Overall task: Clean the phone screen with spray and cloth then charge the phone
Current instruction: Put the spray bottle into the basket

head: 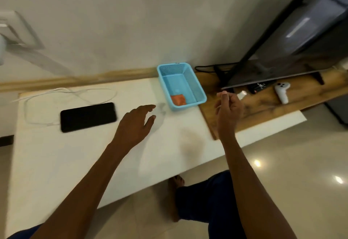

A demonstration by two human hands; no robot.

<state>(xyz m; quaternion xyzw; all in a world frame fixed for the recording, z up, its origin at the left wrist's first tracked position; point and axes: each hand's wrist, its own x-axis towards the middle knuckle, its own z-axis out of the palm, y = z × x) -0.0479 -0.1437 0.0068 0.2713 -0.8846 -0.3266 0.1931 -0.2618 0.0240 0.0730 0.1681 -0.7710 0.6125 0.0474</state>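
The phone [88, 117] lies face up on the white counter [56, 163], a white cable [71, 92] at its left end — apparently plugged in, though blur hides the joint. The orange cloth [178, 99] sits in the blue basket [200, 95] — seemingly put away. Both hands are empty: left hand [136, 123] spread, right hand [228, 107] loosely curled.

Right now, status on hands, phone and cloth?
Left hand, right hand both empty. Phone face-up on table, cable beside. Orange cloth in blue basket. No spray visible.

phone [88, 117] left on table [56, 163] | basket [199, 95] right | probably cloth [178, 100] inside
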